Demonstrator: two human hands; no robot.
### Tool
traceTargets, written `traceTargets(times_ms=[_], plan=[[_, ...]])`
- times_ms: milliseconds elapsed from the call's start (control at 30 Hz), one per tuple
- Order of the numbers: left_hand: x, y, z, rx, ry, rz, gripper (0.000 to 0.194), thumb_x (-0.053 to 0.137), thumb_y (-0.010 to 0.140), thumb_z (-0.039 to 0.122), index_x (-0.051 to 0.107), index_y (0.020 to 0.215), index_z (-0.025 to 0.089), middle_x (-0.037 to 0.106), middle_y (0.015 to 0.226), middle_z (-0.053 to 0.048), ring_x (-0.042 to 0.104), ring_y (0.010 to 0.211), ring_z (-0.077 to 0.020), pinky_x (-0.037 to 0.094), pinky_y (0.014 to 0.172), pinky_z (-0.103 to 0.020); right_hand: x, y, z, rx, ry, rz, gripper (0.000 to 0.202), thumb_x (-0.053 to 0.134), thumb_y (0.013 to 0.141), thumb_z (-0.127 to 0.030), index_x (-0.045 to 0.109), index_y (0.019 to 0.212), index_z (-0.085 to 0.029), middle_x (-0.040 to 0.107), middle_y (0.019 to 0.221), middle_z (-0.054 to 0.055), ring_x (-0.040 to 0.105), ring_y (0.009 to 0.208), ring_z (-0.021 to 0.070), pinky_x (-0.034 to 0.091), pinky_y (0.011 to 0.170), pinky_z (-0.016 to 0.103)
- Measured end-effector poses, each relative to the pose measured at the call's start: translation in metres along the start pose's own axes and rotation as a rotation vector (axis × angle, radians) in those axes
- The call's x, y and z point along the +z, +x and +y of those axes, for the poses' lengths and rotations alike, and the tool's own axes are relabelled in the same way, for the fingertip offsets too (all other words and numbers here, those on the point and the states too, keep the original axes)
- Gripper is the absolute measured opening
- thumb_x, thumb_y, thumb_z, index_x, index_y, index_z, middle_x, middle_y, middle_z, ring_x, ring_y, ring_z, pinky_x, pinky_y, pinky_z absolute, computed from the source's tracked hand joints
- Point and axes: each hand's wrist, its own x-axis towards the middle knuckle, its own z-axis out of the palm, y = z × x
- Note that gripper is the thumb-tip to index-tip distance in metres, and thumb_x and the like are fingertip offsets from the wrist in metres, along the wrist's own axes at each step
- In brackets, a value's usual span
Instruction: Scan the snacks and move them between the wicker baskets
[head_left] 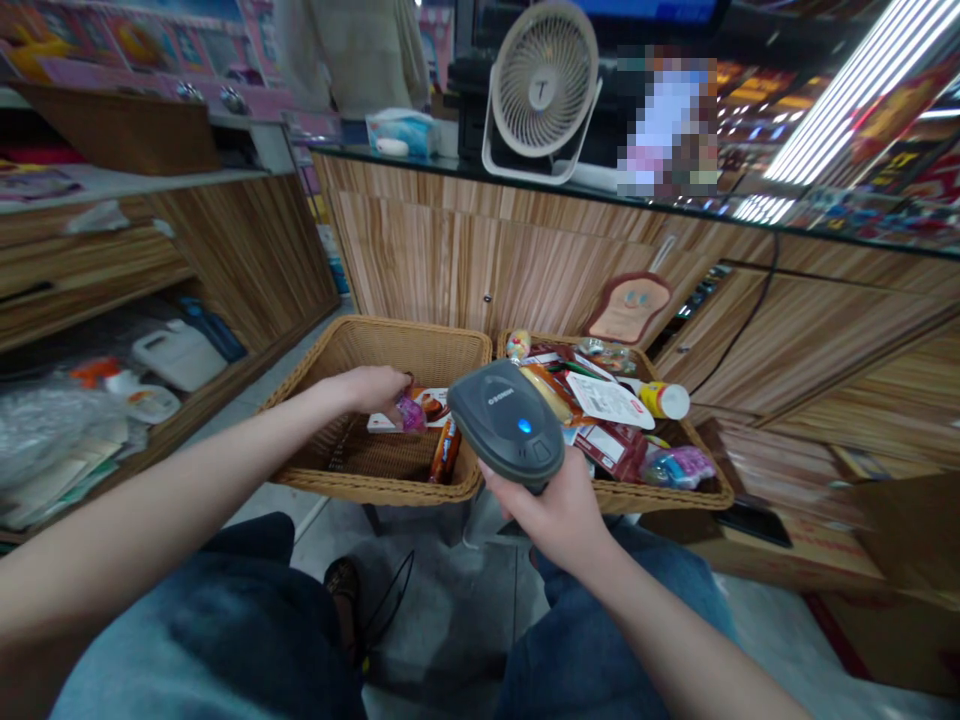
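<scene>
My right hand (559,505) is wrapped round the handle of a dark grey barcode scanner (506,420), whose blue light is lit. The scanner's head hangs over the gap between two wicker baskets. Inside the left basket (375,490), my left hand (375,388) is closed on a small shiny purple packet (411,412). Under and beside that packet lie a white box with a food picture (382,422) and a brown-orange tube-shaped pack (445,452). Several packaged goods fill the right basket (709,490), among them a white card pack (611,400) and a yellow bottle with a white cap (664,399).
A white fan (544,85) and a tissue pack (403,132) stand on the glass-edged counter (442,165) ahead. A toast-shaped board (628,307) leans on the cabinet. Open shelving with a white jug (184,355) is at left, cardboard boxes (802,545) at right.
</scene>
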Motion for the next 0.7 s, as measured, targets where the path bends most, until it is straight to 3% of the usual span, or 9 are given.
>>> traceTargets(times_ms=[67,167,267,333,533,700], plan=[[-0.014,-0.017,0.003,-0.065,-0.021,0.057,0.047,0.098,0.051,0.054,0.074,0.079,0.024,0.071,0.069,-0.003,0.067,0.071,-0.0233,0.045,0.072,-0.029,0.001,0.000,0.001,-0.003,-0.006,0.002,0.018,0.072,0.086,-0.035,0.065,0.075,-0.024,0.068,0.058,0.002,0.073,0.074,0.0256,0.060,0.068,0.032],[-0.024,-0.047,0.012,-0.112,-0.339,0.269,0.043,0.099,0.056,0.046,0.075,0.083,0.024,0.071,0.070,-0.001,0.064,0.067,-0.0204,0.045,0.067,-0.027,0.002,0.000,0.003,-0.013,-0.017,-0.008,0.019,0.072,0.086,-0.034,0.063,0.073,-0.025,0.068,0.058,0.002,0.073,0.074,0.0253,0.060,0.068,0.032],[-0.021,-0.074,0.028,-0.178,-0.725,0.490,0.041,0.100,0.059,0.036,0.074,0.086,0.022,0.072,0.073,-0.001,0.066,0.069,-0.0190,0.049,0.066,-0.025,0.004,0.000,0.004,-0.017,-0.035,-0.025,0.022,0.072,0.087,-0.035,0.062,0.071,-0.024,0.069,0.059,0.003,0.073,0.072,0.0255,0.060,0.068,0.032],[-0.014,-0.086,0.038,-0.217,-0.903,0.586,0.040,0.100,0.061,0.037,0.073,0.086,0.021,0.074,0.075,-0.002,0.067,0.069,-0.0178,0.051,0.064,-0.024,0.005,-0.001,0.004,-0.014,-0.039,-0.033,0.024,0.071,0.088,-0.035,0.061,0.069,-0.024,0.071,0.062,0.005,0.073,0.070,0.0254,0.060,0.067,0.033],[0.013,-0.096,0.056,-0.209,-1.115,0.637,0.051,0.098,0.063,0.056,0.075,0.084,0.016,0.070,0.066,-0.003,0.063,0.059,-0.0142,0.051,0.056,-0.021,0.011,0.001,0.005,-0.007,-0.030,-0.033,0.019,0.072,0.086,-0.034,0.063,0.071,-0.025,0.073,0.067,0.005,0.075,0.076,0.0266,0.061,0.069,0.034],[0.023,-0.093,0.064,-0.121,-1.362,0.622,0.054,0.100,0.064,0.049,0.073,0.096,0.015,0.074,0.078,-0.001,0.068,0.061,-0.0114,0.059,0.060,-0.019,0.015,0.001,0.006,-0.015,-0.029,-0.036,0.015,0.073,0.085,-0.031,0.065,0.074,-0.024,0.077,0.074,0.007,0.076,0.079,0.0279,0.062,0.071,0.035]])
